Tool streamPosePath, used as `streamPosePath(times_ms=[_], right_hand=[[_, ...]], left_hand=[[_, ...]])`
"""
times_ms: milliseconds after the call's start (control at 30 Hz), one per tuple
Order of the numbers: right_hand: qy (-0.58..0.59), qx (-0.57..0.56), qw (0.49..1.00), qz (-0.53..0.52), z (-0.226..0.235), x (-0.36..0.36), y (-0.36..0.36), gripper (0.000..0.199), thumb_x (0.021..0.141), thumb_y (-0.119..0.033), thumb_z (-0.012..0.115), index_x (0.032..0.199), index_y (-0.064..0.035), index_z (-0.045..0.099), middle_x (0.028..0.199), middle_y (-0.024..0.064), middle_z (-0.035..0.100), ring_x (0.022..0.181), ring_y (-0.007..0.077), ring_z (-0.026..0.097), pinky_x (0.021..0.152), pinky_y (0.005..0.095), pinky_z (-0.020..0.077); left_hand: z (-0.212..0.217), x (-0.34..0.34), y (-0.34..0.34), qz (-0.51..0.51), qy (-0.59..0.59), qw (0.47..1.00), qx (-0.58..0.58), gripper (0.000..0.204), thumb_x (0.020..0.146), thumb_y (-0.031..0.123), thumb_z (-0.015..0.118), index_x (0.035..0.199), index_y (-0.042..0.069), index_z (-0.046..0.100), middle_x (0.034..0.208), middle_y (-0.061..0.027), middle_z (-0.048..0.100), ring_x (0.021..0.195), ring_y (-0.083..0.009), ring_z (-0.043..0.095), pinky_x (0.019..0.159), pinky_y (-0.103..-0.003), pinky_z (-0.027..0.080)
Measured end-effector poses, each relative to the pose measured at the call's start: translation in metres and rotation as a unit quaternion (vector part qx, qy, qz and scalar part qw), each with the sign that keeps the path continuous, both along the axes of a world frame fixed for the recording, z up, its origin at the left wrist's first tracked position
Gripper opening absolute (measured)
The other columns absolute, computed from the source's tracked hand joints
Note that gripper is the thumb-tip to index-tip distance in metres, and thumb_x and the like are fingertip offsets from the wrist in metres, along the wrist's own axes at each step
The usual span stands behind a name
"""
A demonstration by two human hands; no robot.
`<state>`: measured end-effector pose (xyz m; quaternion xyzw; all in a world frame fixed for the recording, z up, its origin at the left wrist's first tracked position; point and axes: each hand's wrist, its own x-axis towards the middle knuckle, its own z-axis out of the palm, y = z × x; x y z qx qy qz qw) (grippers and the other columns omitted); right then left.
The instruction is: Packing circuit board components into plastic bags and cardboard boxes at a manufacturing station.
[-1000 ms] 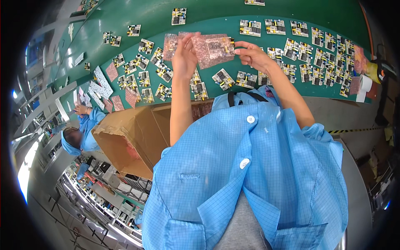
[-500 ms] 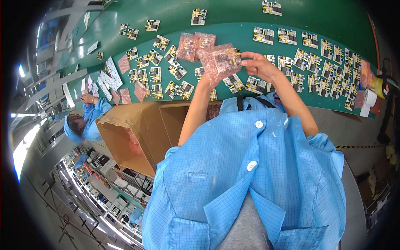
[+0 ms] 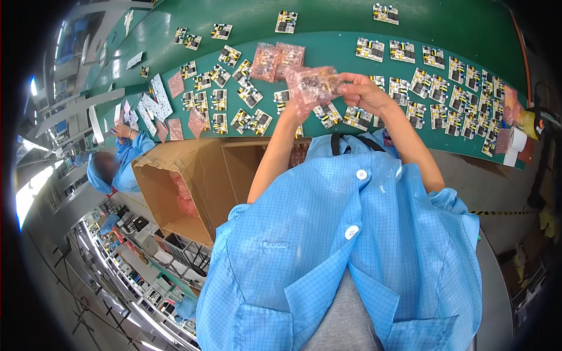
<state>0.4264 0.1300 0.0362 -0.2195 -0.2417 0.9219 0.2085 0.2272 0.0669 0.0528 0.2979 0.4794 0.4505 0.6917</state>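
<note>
Green bench (image 3: 333,47) ran across the top of the view, cluttered workshop area (image 3: 155,263) off to the lower left. Far left: co-worker (image 3: 130,167) in blue, hands by the bench edge. Next, white speckled sheets (image 3: 161,96), then flat pink bubble-wrap pieces (image 3: 175,128). Open cardboard box (image 3: 211,175) below the bench edge, pink wrap (image 3: 186,196) inside. Loose circuit boards (image 3: 219,99) were scattered right of the pink pieces. Two bagged boards (image 3: 266,61) lay side by side, left of and beyond the hands. Left hand (image 3: 291,111) was at the left end of a pink bubble-wrap bag (image 3: 316,86), mostly hidden; couldn't tell its finger grip. Bag was held up above the bench between both hands, board visible inside. Right hand (image 3: 366,93) had thumb and fingers pinched on its right end. Further right, more boards (image 3: 438,116) sat in rough rows; white roll (image 3: 517,139) at the bench's right end.
</note>
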Motion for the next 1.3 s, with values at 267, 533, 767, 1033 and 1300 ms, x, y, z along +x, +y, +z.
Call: streamPosePath(times_ms=[267, 533, 767, 1033, 1300], right_hand=[[-0.086, 0.067, 0.994, 0.017, 0.020, -0.002, -0.010, 0.032, 0.083, -0.015, 0.068, 0.112, -0.0038, 0.058, 0.065, -0.0047, 0.054, 0.051, 0.0033, 0.038, 0.051, 0.0212, 0.0330], [-0.165, 0.112, 0.978, -0.061, 0.003, 0.000, -0.010, 0.032, 0.082, -0.014, 0.070, 0.110, -0.0019, 0.062, 0.073, -0.0015, 0.063, 0.056, 0.0049, 0.046, 0.052, 0.0206, 0.0373], [-0.239, 0.179, 0.953, -0.058, 0.005, -0.009, 0.002, 0.030, 0.083, -0.012, 0.069, 0.110, -0.0012, 0.061, 0.078, 0.0010, 0.067, 0.058, 0.0046, 0.047, 0.054, 0.0198, 0.0381], [-0.238, 0.194, 0.951, -0.033, 0.007, -0.027, 0.018, 0.031, 0.088, -0.023, 0.067, 0.112, -0.0029, 0.063, 0.091, 0.0022, 0.065, 0.074, 0.0071, 0.057, 0.067, 0.0220, 0.0440], [-0.301, 0.328, 0.895, -0.031, -0.025, -0.094, 0.056, 0.039, 0.080, -0.027, 0.074, 0.107, -0.0009, 0.065, 0.093, 0.0108, 0.070, 0.087, 0.0156, 0.066, 0.075, 0.0292, 0.0514]], left_hand=[[-0.010, -0.003, 0.005, 0.014, -0.030, 0.996, -0.082, 0.040, 0.086, 0.010, 0.066, 0.123, 0.003, 0.053, 0.115, -0.0106, 0.062, 0.102, -0.0200, 0.062, 0.084, -0.034, 0.055], [-0.020, 0.004, 0.003, 0.164, -0.196, 0.965, -0.058, 0.046, 0.100, 0.036, 0.035, 0.126, 0.000, 0.050, 0.122, -0.0179, 0.059, 0.107, -0.0309, 0.062, 0.092, -0.047, 0.052], [0.009, -0.005, -0.005, 0.110, -0.240, 0.963, -0.048, 0.064, 0.099, 0.053, 0.028, 0.137, 0.003, 0.038, 0.131, -0.0174, 0.054, 0.119, -0.0322, 0.054, 0.101, -0.048, 0.045], [-0.005, -0.014, 0.001, 0.101, -0.110, 0.984, -0.094, 0.050, 0.100, 0.045, 0.036, 0.133, 0.009, 0.045, 0.127, -0.0100, 0.057, 0.117, -0.0247, 0.056, 0.093, -0.043, 0.048], [-0.026, -0.034, 0.016, 0.223, 0.022, 0.973, -0.063, 0.041, 0.096, 0.040, 0.053, 0.125, 0.011, 0.050, 0.110, -0.0050, 0.064, 0.094, -0.0195, 0.065, 0.072, -0.034, 0.053]])
